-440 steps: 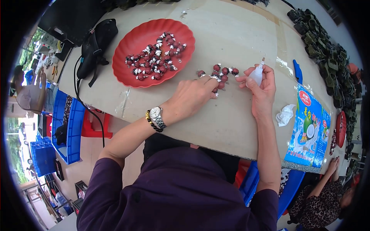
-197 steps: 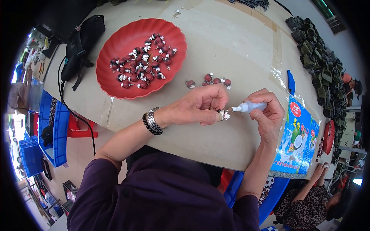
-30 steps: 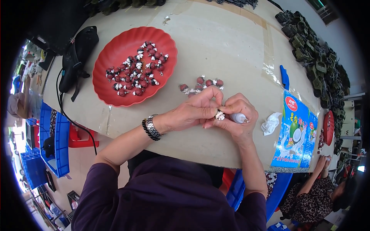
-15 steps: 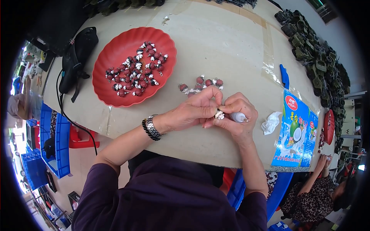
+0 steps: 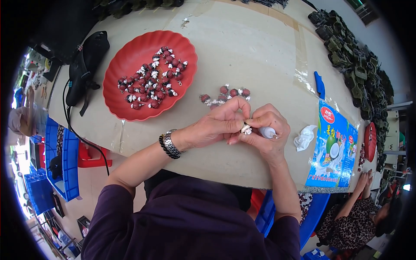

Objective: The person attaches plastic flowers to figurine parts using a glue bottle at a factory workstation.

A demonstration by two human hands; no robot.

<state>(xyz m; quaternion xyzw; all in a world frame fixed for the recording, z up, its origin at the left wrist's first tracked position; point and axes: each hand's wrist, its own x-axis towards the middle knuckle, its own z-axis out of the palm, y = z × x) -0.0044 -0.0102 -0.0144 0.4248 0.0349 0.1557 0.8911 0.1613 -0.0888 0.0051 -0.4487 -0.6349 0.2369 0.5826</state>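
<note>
Over the near middle of the table, my left hand (image 5: 216,124) and my right hand (image 5: 274,146) meet fingertip to fingertip. Both pinch a small white figurine charm (image 5: 246,129), whose upper end is covered by the fingers. My right hand also keeps a small white squeeze bottle (image 5: 268,132) tucked in its curled fingers, its nozzle toward the right. Just beyond the hands lies a loose group of dark red ball charms (image 5: 234,92) with white parts. A scalloped red bowl (image 5: 130,52) at the left holds many more such charms.
Left of the bowl lies a black bag (image 5: 89,56) with a cable. To the right are a crumpled tissue (image 5: 305,138), a blue printed sheet (image 5: 333,147) and a blue tool (image 5: 320,85). Dark green pieces (image 5: 355,65) are heaped farther right. A co-worker (image 5: 351,221) sits at lower right.
My hands stay almost still, with the same pinch on the figurine charm. At the far right the co-worker's hands have shifted slightly upward.
</note>
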